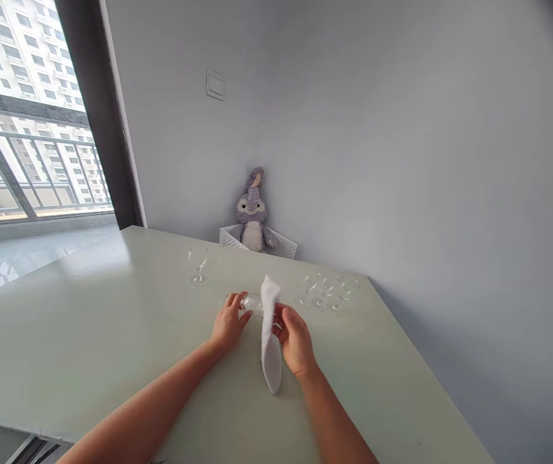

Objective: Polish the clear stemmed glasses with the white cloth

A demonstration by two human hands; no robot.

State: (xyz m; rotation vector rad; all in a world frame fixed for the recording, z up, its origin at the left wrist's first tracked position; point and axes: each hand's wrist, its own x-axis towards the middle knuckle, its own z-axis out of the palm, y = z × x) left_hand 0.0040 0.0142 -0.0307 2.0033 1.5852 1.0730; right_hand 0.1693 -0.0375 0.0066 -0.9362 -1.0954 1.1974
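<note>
My left hand [229,320] is closed on a clear stemmed glass [251,302], which is tipped on its side just above or on the table; I cannot tell which. The glass points to the right. In my right hand [294,335] is a white cloth [271,335], pinched by the fingers and hanging down at the right end of the glass. The cloth hides that end, so whether it goes inside the glass cannot be seen.
One clear stemmed glass [198,265] stands upright at the back left of the pale table [87,335]. To the right stand three more, among them a stemmed glass [322,290]. A plush toy [252,222] sits in a white perforated basket [283,247] in the corner.
</note>
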